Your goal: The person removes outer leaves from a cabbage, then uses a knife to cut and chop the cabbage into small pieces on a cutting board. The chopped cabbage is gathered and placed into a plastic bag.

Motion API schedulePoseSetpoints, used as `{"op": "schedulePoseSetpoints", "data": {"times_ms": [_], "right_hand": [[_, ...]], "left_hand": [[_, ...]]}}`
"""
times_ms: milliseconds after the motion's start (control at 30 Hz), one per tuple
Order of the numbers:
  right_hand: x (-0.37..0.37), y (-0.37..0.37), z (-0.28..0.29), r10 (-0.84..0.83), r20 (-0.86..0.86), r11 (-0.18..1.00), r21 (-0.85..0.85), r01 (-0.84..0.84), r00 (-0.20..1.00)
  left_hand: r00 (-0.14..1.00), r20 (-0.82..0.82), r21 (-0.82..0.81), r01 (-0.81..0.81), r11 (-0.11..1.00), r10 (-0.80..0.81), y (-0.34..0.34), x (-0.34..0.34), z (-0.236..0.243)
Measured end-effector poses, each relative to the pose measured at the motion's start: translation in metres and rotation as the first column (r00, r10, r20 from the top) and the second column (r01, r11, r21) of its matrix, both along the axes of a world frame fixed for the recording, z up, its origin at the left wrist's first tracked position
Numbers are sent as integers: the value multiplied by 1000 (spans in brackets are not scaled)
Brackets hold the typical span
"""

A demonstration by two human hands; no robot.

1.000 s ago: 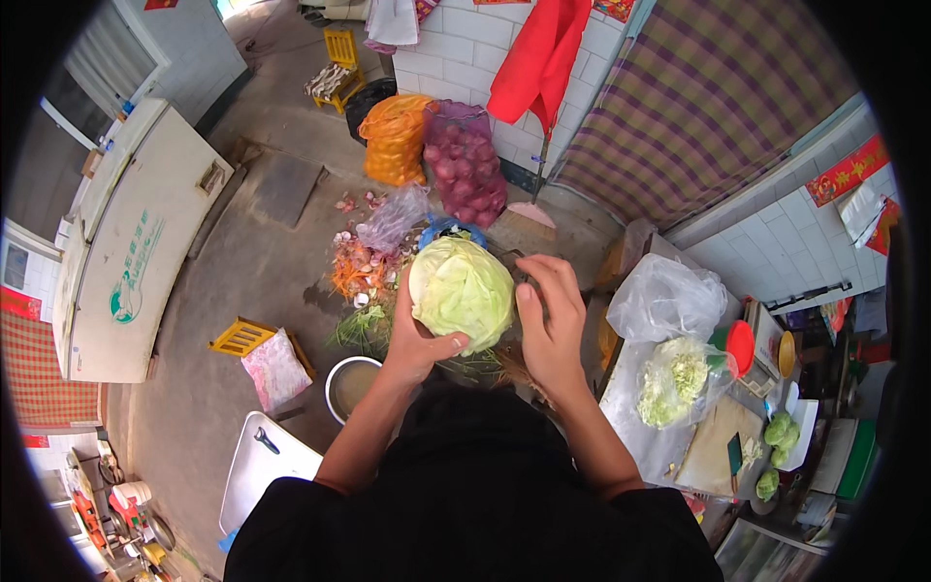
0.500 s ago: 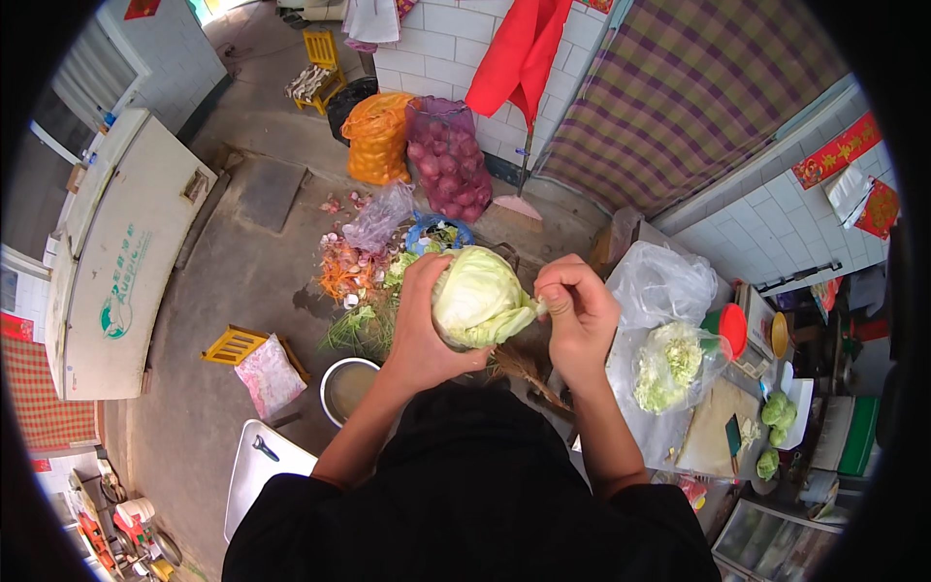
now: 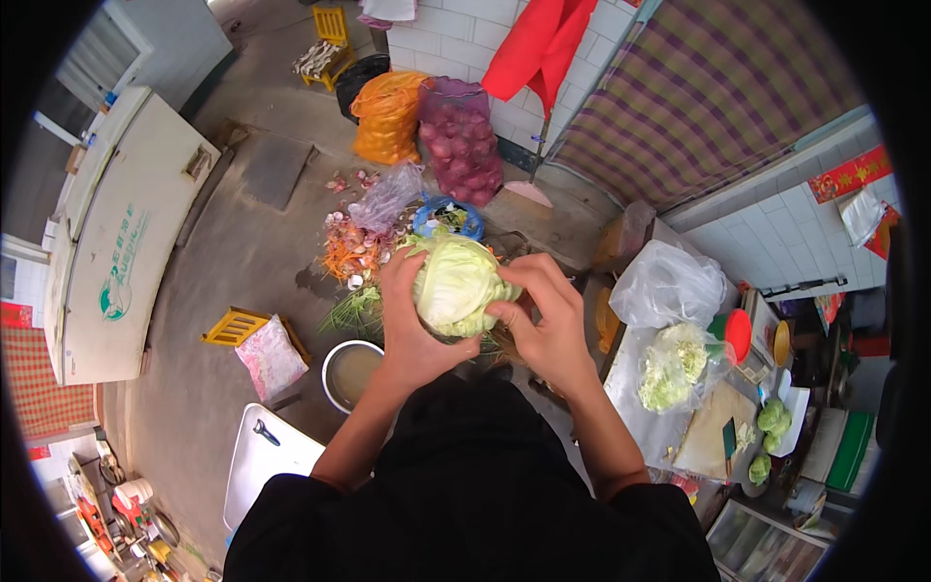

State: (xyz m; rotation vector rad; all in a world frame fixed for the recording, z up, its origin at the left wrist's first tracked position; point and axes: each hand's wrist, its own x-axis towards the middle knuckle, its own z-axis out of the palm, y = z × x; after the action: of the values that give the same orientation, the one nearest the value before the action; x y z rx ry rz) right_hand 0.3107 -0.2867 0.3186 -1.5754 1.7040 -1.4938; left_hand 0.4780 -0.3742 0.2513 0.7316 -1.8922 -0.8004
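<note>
L hand [image 3: 415, 315] cupped, R hand [image 3: 545, 315] opp. w/ fingers [image 3: 541, 273] bent, both forearms [image 3: 362, 434] angled inward.

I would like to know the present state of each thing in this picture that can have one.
Cabbage: held off the ground.
Left hand: wrapped around the cabbage's left side.
Right hand: thumb and fingers at its right edge.
Orange net bag: filled, standing.
Purple net bag: filled, standing.
Blue bag: open, scraps inside.
Basin: partly filled with cloudy liquid.
Knife: lying on cutting board.
Dark-handled tool: lying on white tray.
</note>
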Motion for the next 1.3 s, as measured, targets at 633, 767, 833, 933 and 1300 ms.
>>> {"op": "schedulePoseSetpoints", "data": {"times_ms": [633, 767, 833, 933, 1300], "right_hand": [[58, -79, -39, 185, -194, 982, -11, -191, 963], [77, -84, -57, 81, -286, 961, -230, -151, 955], [73, -81, -55, 225, -99, 966, -105, -235, 969], [87, -63, -43, 668, 358, 719, -83, -691, 652], [48, -20, -67, 264, -135, 952, 198, -235, 955]], "left_hand": [[957, 122, 104, -277, 955, 264, -41, 61, -15], [913, 162, -58, -370, 927, 374, -48, 59, -18], [899, 217, -158, -353, 922, 381, -49, 61, -15], [936, 235, -152, -232, 961, 263, -54, 83, -54], [755, -654, 676, 556, 484, 47, -19, 74, -120]]}}
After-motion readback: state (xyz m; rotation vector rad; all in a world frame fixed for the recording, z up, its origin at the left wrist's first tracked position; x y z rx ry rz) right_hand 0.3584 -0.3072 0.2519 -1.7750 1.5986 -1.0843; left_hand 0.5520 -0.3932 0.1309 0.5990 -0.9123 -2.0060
